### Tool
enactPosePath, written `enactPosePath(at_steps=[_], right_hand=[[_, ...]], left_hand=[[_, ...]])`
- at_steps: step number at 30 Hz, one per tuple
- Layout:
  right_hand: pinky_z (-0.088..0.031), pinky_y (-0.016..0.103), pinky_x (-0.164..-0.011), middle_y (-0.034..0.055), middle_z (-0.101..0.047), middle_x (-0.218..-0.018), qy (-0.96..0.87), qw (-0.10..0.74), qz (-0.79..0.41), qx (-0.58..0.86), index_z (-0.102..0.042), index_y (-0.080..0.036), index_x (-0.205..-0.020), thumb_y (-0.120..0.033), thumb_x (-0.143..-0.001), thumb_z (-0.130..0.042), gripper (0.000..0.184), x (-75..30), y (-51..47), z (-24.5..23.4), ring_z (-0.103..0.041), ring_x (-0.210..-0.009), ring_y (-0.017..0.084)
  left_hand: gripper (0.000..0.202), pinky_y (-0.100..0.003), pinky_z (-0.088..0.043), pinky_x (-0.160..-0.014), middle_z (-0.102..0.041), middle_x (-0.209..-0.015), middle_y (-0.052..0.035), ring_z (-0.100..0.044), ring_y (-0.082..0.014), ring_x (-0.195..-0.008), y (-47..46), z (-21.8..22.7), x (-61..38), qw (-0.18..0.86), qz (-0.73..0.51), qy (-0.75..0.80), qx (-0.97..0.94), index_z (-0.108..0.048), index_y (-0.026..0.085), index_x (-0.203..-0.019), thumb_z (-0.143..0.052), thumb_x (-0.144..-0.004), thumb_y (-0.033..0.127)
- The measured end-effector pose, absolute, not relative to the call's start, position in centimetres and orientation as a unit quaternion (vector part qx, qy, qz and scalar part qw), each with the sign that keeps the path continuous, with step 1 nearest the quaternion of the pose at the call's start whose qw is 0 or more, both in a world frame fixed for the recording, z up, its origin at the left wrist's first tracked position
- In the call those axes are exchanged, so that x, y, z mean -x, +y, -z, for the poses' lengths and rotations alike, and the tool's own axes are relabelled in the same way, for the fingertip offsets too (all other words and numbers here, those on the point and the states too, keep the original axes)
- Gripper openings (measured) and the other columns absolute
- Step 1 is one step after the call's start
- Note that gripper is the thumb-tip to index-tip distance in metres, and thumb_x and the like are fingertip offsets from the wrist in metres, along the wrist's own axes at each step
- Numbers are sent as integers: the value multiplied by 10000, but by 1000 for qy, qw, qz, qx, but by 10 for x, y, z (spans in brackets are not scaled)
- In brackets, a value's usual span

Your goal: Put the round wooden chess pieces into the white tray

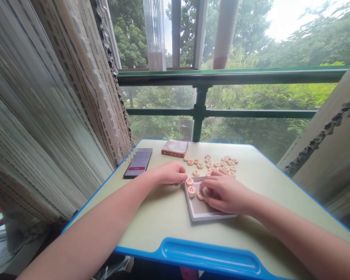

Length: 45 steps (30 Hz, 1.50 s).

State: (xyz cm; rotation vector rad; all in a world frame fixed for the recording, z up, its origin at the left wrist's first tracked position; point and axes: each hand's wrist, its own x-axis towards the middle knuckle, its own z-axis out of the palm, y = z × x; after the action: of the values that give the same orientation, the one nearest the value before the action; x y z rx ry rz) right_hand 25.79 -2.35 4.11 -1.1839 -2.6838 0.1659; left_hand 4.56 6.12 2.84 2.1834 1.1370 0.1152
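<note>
A shallow white box tray (194,217) lies on the table, with round Chinese chess pieces marked in red along its left side, one of them a piece (191,191). My right hand (226,191) is over the tray, thumb and fingers closed on another chess piece (200,195) at the tray's floor. By the tray's upper left corner, my left hand (172,172) is curled with its fingertips bent down; whatever they hold is hidden. Beyond the tray several loose chess pieces (224,163) are scattered, some partly covered by my right hand.
A flat brown box lid (175,149) lies at the table's far edge. A phone (138,162) with a lit screen rests at the left. The pale table (154,217) has a blue rim with a molded blue groove (210,254) in front. Curtains hang on both sides; a green railing stands behind.
</note>
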Motion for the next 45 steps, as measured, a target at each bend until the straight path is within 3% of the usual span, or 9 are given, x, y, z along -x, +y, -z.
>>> enactPosePath(at_steps=[4, 11, 19, 29, 45], right_hand=[[-324, 366, -796, 23, -616, -685, -909, 99, -66, 400, -593, -194, -778, -270, -770, -565, 82, -257, -25, -42, -465, -743, 183], [-351, 343, -764, 27, -607, -666, -910, 97, -73, 395, -606, -187, -718, -393, -784, -587, 217, -253, -27, -39, -477, -690, 166], [-367, 290, -696, 14, -615, -668, -927, 110, -90, 347, -627, -190, -761, -163, -748, -552, 81, -252, -28, -39, -475, -689, 154], [-373, 284, -678, 14, -606, -647, -920, 96, -58, 375, -598, -186, -686, -352, -819, -574, 214, -250, -26, -33, -476, -672, 145], [-376, 306, -696, 38, -621, -686, -888, 133, 17, 441, -623, -191, -732, -249, -838, -509, 166, -257, -19, -34, -487, -718, 172]], left_hand=[[204, -219, -331, -452, -589, -571, 10, -486, -106, -503, 61, -28, -45, 328, -44, 433, -838, -527, 161, -594, -433, -669, 325], [205, -219, -341, -455, -592, -570, 14, -488, -109, -506, 60, -30, -46, 314, -44, 435, -843, -524, 167, -591, -425, -669, 328], [208, -221, -334, -450, -587, -581, 19, -476, -106, -510, 60, -29, -46, 305, -43, 430, -849, -519, 167, -589, -425, -676, 331], [204, -223, -334, -461, -581, -583, 18, -473, -108, -519, 61, -29, -46, 294, -44, 425, -855, -515, 169, -597, -425, -677, 333], [212, -235, -276, -451, -485, -525, 31, -390, -100, -496, 59, -30, -46, 272, -57, 425, -861, -440, 171, -553, -412, -685, 335]])
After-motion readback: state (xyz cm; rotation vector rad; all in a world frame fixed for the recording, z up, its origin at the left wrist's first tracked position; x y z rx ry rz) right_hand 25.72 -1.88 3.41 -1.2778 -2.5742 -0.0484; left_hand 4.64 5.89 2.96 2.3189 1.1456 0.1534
